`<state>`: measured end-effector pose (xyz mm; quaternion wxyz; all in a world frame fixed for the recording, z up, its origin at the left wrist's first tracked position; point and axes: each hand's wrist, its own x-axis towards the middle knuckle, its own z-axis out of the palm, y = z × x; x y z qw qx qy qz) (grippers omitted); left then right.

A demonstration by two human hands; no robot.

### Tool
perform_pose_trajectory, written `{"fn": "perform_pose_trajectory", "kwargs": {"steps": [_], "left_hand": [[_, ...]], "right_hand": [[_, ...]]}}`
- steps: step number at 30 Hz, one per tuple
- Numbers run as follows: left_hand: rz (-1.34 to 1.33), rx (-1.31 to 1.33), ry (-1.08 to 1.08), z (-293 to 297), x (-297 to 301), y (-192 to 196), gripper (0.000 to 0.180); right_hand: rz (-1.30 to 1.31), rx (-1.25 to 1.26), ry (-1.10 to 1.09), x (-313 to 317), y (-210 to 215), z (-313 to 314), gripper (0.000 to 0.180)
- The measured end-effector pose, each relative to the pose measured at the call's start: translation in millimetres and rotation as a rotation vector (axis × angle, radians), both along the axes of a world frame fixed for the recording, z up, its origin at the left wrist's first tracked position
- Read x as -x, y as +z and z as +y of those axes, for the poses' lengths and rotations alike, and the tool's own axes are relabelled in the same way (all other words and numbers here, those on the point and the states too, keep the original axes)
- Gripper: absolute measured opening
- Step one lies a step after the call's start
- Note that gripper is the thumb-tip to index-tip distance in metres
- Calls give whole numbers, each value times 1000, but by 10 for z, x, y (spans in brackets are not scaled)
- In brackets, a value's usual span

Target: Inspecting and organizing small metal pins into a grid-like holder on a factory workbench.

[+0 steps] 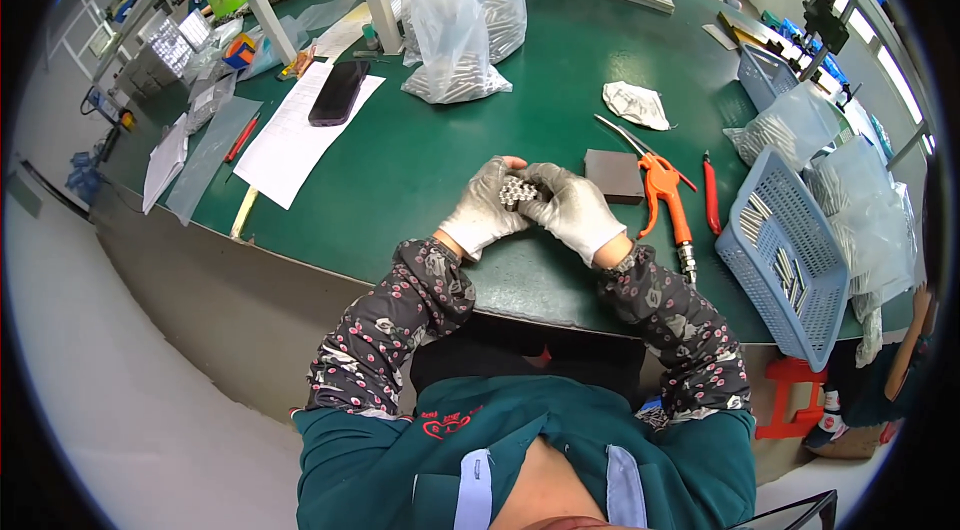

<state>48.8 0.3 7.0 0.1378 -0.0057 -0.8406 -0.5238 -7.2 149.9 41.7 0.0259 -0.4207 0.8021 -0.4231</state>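
Both my hands wear light grey gloves and meet over the green table (400,170). My left hand (482,210) and my right hand (578,210) together clasp a tight bundle of small metal rods (518,192), their round ends facing up. A dark grey block (614,176) lies just behind my right hand. To its right rest an orange air blow gun (668,192) and a red-handled tool (711,195).
A blue basket (780,240) with metal rods sits at the right beside clear bags. Two clear bags of rods (460,20) stand at the back. A dark phone (338,92) lies on white paper at the left. People work at benches farther off.
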Motion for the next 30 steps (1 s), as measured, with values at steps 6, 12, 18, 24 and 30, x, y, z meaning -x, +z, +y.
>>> {"fn": "perform_pose_trajectory", "kwargs": {"steps": [6,12,18,24,30], "left_hand": [[-89,14,9,-14,-65,59,59],[-21,-247,-62,35,-60,86,56],[-140,-317,-66,1,-39,56,48],[-138,-323,-76,-43,-48,2,38],[-160,-263,-109,-25,-4,-8,35]], "right_hand": [[-119,-3,42,48,-64,-74,35],[-99,-26,54,67,-33,-73,36],[-87,-20,11,144,165,121,42],[560,-471,-104,433,305,470,63],[385,-412,-37,503,271,521,59]]}}
